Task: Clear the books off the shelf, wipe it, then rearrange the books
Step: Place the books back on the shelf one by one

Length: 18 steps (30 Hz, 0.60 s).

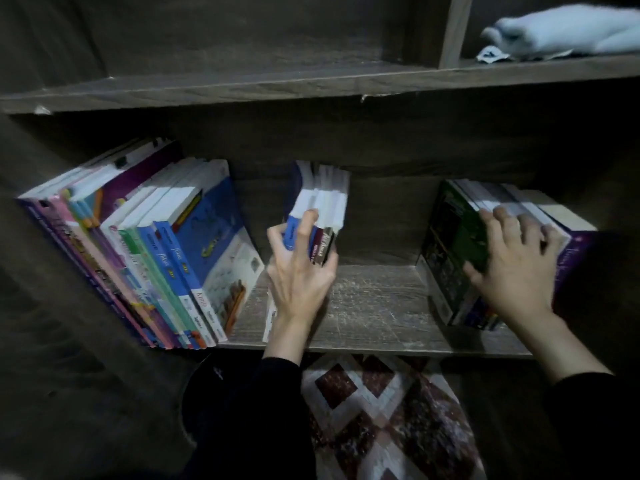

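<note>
**Item: middle bundle** (322, 202). A few slim books stand upright, spines to the front, on the shelf board (374, 306), with bare board on both sides.

**Left grip** (299, 268). It is closed round the lower spines of the middle bundle. The thumb is on the blue cover, one finger lies up the spine, and the rest wrap the far side, pinching the books together.

**Right-hand group** (457, 244). It stands well apart to the right of the middle bundle, green cover outermost, leaning slightly.

**Right grip** (516, 268). The fingers are spread and bent over this group's page tops, the thumb on the green cover, clasping it.

**Left-hand row** (138, 244). A longer run of larger workbooks stands to the left of the middle bundle, tilted left, apart from it.

**Cloth** (568, 29). Pale and folded, it lies above and far right of the middle bundle on the upper shelf (242, 88).

**Rug** (381, 410). Patterned, it lies below and in front of the middle bundle.

**Step in hand (judged).** Books are being handled in batches. With the cloth laid aside, this reads as rearranging, though lifting out for clearing cannot be ruled out.

**Next move (judged).**
- Keep the squeeze even so no inner volume slips.
- Move the bundle as one block.
- If rearranging, close the gap toward a neighbouring group and stand it square so nothing topples.
</note>
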Available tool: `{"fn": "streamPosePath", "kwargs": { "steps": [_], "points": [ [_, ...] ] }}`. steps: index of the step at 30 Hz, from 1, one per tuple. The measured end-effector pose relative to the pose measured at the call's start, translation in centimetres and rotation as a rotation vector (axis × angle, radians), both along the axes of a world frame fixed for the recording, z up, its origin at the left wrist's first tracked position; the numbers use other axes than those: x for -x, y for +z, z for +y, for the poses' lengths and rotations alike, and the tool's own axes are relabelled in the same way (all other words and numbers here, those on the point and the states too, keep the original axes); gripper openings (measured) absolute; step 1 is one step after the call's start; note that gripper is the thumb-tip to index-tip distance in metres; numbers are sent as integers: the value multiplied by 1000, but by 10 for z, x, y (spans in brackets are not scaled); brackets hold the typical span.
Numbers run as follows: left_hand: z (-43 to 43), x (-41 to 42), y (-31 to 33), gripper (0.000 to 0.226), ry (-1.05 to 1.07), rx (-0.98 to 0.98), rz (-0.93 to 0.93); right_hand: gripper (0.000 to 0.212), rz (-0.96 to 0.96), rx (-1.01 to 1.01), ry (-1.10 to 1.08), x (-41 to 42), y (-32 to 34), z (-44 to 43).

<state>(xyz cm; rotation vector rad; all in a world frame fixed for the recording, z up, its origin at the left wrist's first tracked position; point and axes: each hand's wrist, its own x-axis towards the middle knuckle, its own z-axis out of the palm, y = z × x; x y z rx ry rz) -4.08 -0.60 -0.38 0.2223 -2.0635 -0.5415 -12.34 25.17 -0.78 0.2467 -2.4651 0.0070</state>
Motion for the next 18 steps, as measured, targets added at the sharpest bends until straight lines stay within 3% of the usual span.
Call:
{"fn": "streamPosePath", "kwargs": {
  "steps": [4, 11, 15, 18],
  "points": [
    [57, 17, -5, 70, -115, 12, 37, 86, -21, -20, 6, -3, 3, 2],
    [145, 53, 0, 59, -186, -253, 263, 72, -49, 9, 46, -3, 3, 10],
    [176, 59, -6, 55, -222, -241, 340, 61, -59, 44, 134, -2, 5, 17],
    [179, 59, -13, 73, -229, -255, 371, 62, -85, 53, 174, -6, 8, 21]
  ]
}}
